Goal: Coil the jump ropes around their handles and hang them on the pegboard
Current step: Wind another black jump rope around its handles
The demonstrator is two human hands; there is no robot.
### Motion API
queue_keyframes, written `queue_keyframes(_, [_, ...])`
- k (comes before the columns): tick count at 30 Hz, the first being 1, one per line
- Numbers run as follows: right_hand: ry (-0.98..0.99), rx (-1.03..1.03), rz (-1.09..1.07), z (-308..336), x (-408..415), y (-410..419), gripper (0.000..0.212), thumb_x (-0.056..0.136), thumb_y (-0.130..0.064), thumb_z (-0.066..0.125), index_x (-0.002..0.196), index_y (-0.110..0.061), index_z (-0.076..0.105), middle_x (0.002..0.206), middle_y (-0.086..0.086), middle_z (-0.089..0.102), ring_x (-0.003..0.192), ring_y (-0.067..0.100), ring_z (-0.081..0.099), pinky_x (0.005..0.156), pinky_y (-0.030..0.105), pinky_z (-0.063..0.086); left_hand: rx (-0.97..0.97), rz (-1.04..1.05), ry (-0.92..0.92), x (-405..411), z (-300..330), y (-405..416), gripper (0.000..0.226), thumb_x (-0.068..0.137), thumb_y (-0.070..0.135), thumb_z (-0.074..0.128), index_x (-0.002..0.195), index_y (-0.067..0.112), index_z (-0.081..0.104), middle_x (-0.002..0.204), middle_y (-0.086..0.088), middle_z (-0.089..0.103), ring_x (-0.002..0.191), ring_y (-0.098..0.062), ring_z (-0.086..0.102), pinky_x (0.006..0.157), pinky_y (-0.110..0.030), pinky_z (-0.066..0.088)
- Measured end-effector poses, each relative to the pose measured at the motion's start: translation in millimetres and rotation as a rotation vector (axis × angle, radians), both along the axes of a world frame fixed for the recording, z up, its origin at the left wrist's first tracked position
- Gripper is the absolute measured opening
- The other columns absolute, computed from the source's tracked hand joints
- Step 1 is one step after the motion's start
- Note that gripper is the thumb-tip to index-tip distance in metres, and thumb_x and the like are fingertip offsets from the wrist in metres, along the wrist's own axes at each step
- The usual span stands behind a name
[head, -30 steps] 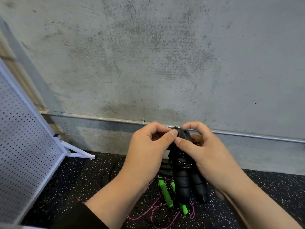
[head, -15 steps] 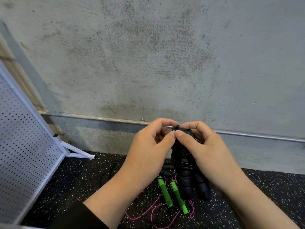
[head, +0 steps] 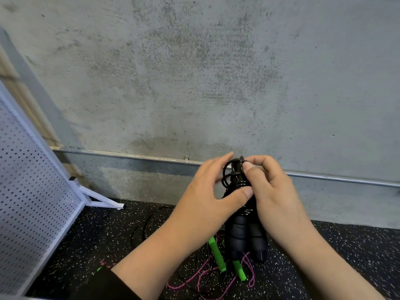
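A black jump rope (head: 245, 232) with two foam handles held side by side stands upright in front of me, its thin black cord coiled around the upper part. My right hand (head: 275, 198) grips the handles and pinches the cord's loop at the top. My left hand (head: 207, 195) has its fingers stretched out, with the thumb pressing the coil from the left. On the floor below lies a second jump rope with green handles (head: 217, 255) and a tangled pink cord (head: 203, 278). The white pegboard (head: 28, 191) stands at the left.
A concrete wall with a metal rail (head: 134, 155) rises straight ahead. The pegboard's white foot (head: 101, 201) juts out over the dark speckled floor (head: 357, 252). A loose black cord (head: 149, 221) lies on the floor behind my left arm.
My left hand has let go of the top of the rope; its fingers straightened and the thumb slid down onto the coil. A cord loop now stands free at the top.
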State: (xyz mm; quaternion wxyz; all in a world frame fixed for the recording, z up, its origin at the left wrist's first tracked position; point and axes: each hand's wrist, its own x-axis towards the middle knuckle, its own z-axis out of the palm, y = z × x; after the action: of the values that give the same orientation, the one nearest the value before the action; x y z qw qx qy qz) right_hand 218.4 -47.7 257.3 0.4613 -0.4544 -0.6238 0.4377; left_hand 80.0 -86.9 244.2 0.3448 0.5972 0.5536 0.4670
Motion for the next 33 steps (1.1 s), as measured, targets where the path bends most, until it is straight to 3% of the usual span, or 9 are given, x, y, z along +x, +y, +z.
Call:
queue_keyframes(3, [-0.008,-0.038,-0.008,1,-3,-3,0.013,0.103,-0.024,0.049,0.100,-0.024,0.062,0.081,-0.008,0.072,0.071,0.000,0.064,0.064,0.013,0.046,-0.078,-0.076,-0.120,4,0,-1,0.068,0.078,0.050,0.069,0.139,0.062,0.040,0.129,0.033,0.059,0.123,0.008,0.056,0.112,-0.035,0.044])
queue_keyframes(6, [-0.038,-0.085,0.000,-3,-6,-6,0.009,0.104,-0.029,0.047,0.101,-0.030,0.055,0.073,-0.009,0.068,0.066,0.003,0.061,0.063,0.019,0.048,-0.041,-0.030,-0.114,5,0,-1,0.062,0.085,0.037,0.066,0.139,0.058,0.043,0.119,0.026,0.066,0.111,0.004,0.063,0.105,-0.031,0.048])
queue_keyframes(9, [-0.087,-0.091,0.038,-3,-9,-6,0.006,0.104,-0.028,0.048,0.099,-0.026,0.050,0.056,-0.014,0.054,0.051,0.003,0.048,0.052,0.020,0.041,-0.016,0.042,-0.092,5,0,-2,0.060,0.084,0.030,0.062,0.137,0.053,0.049,0.112,0.019,0.070,0.102,0.003,0.065,0.095,-0.020,0.050])
queue_keyframes(13, [-0.121,-0.095,0.075,0,-11,-3,0.009,0.102,-0.021,0.052,0.093,-0.020,0.053,0.058,-0.014,0.055,0.053,0.003,0.046,0.053,0.020,0.039,-0.031,0.075,-0.012,3,1,-5,0.058,0.088,0.022,0.067,0.134,0.052,0.051,0.108,0.020,0.070,0.102,0.008,0.062,0.085,-0.009,0.045])
queue_keyframes(17, [-0.263,-0.068,0.017,1,-9,-1,0.013,0.098,-0.022,0.055,0.085,-0.021,0.058,0.070,-0.006,0.063,0.060,0.003,0.052,0.060,0.024,0.041,0.028,0.068,0.109,3,2,-5,0.043,0.087,0.023,0.070,0.124,0.042,0.059,0.110,0.021,0.069,0.104,0.004,0.061,0.090,-0.014,0.045])
queue_keyframes(22, [-0.431,-0.044,0.024,6,-4,-3,0.016,0.095,-0.021,0.050,0.081,-0.018,0.055,0.070,-0.003,0.060,0.060,0.003,0.048,0.053,0.017,0.038,0.031,0.105,0.095,2,2,-3,0.033,0.078,0.022,0.076,0.103,0.038,0.063,0.095,0.019,0.070,0.089,0.000,0.064,0.077,-0.012,0.045])
queue_keyframes(26, [-0.412,-0.056,0.047,6,2,-4,0.020,0.096,-0.019,0.048,0.078,-0.014,0.053,0.058,-0.007,0.051,0.053,0.004,0.042,0.051,0.024,0.034,0.027,0.082,0.070,1,4,-2,0.033,0.076,0.019,0.079,0.097,0.038,0.063,0.094,0.019,0.071,0.089,-0.001,0.065,0.078,-0.013,0.047])
queue_keyframes(29, [-0.364,-0.058,0.062,6,4,-6,0.019,0.097,-0.018,0.048,0.080,-0.010,0.053,0.059,-0.007,0.050,0.056,0.008,0.043,0.058,0.036,0.038,0.030,0.069,0.066,0,4,-2,0.033,0.076,0.022,0.082,0.097,0.039,0.063,0.096,0.020,0.072,0.093,-0.001,0.066,0.082,-0.018,0.049])
queue_keyframes(33, [-0.317,-0.057,0.083,7,5,-6,0.018,0.096,-0.016,0.048,0.079,-0.010,0.052,0.061,-0.005,0.052,0.059,0.012,0.046,0.061,0.041,0.043,0.045,0.075,0.045,-2,3,-2,0.039,0.075,0.022,0.084,0.100,0.042,0.062,0.095,0.018,0.073,0.093,-0.003,0.068,0.085,-0.024,0.052])
